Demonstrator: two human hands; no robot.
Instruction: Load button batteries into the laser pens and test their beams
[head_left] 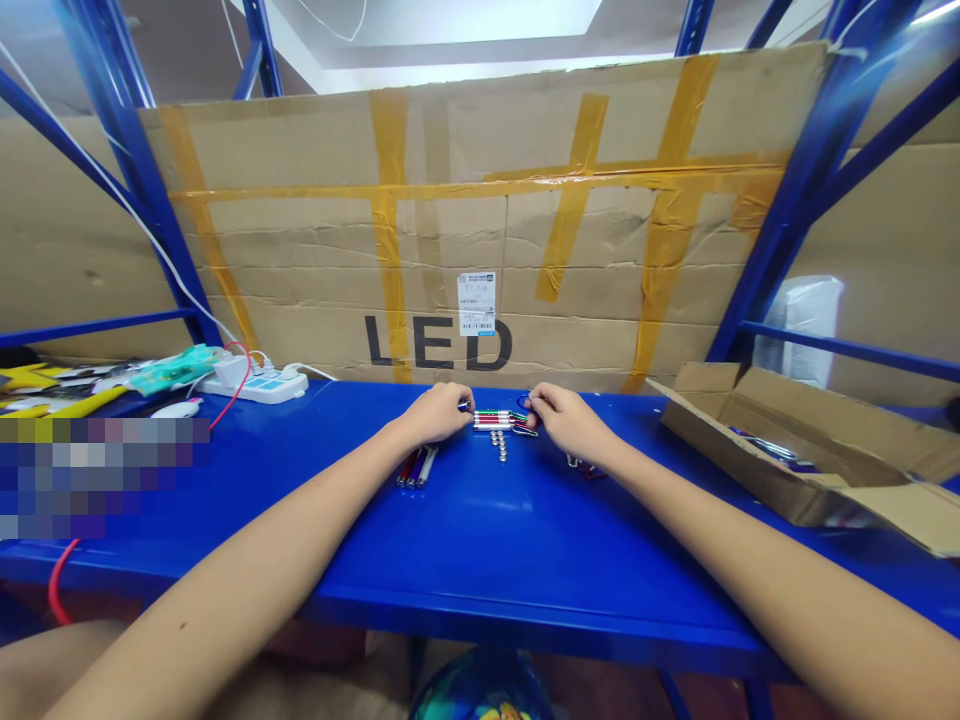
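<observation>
My left hand (pixel 439 412) is closed on a small dark metal tube (pixel 465 406), with only its end showing. Between thumb and fingers, my right hand (pixel 562 415) pinches a thin blue clip (pixel 523 398). A row of coloured metal tubes (pixel 491 421), in green, red and silver, lies between the hands, with clips at its right end. Just in front of that row sit several small silver button-like discs (pixel 499 445). More tubes (pixel 416 467), in red, dark and silver, lie below my left hand. Small clips (pixel 585 466), partly hidden, are under my right wrist.
An open cardboard box (pixel 795 500) with metal items (pixel 780 455) inside stands on the right of the blue table (pixel 480 560). A white power strip (pixel 262 384) and yellow-handled items (pixel 82 400) are at left. A large cardboard sheet (pixel 315 260) stands behind.
</observation>
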